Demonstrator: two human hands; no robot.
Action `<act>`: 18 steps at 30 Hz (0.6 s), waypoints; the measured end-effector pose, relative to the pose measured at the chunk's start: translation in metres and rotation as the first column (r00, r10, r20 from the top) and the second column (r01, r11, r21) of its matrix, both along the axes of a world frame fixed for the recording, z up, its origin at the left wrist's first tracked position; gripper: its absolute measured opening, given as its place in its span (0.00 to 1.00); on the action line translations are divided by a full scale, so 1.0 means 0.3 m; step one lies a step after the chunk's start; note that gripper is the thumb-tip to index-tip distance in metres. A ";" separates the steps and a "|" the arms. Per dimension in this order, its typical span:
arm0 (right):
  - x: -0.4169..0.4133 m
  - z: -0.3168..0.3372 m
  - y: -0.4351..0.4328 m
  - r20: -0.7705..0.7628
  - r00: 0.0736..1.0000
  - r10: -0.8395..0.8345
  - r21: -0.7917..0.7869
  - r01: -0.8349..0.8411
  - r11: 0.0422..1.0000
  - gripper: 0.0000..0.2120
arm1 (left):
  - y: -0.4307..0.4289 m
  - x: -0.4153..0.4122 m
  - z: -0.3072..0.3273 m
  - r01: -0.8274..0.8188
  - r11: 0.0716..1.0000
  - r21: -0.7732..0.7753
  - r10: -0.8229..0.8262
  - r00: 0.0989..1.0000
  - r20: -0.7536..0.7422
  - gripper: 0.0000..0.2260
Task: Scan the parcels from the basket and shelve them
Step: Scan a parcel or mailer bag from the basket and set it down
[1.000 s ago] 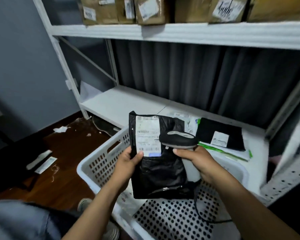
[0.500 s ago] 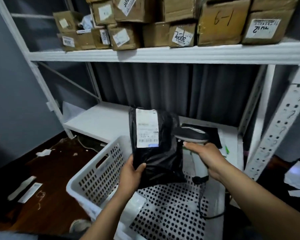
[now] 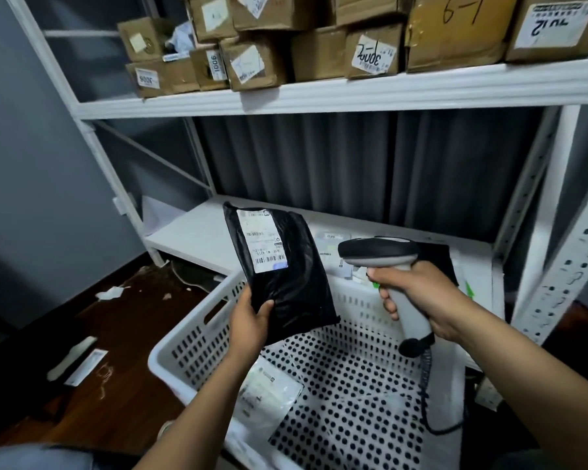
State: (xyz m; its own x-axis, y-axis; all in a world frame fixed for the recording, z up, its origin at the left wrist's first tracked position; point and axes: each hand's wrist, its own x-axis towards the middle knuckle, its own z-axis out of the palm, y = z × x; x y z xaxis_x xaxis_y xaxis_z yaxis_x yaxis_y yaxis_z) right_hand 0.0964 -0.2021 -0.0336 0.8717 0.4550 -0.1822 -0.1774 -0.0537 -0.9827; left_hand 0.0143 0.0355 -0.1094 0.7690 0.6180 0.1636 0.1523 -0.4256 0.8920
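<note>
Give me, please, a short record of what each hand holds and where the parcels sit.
left hand: holds the black parcel by its lower edge, label facing the camera
right hand: grips the scanner by its handle, beside the parcel
basket: below both hands, a clear bag inside
upper shelf: cardboard boxes

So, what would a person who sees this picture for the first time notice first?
Most likely the black parcel with its white label, held up by the left hand in the middle, above the white basket. Beside it, the right hand grips a scanner, its head turned towards the parcel. Then the cardboard boxes crowded on the upper shelf.
</note>
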 end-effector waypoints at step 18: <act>0.018 -0.006 0.013 -0.031 1.000 -0.002 -0.041 0.001 0.999 0.06 | 0.043 -0.007 -0.041 0.037 0.994 0.105 -0.029 0.997 -0.073 0.22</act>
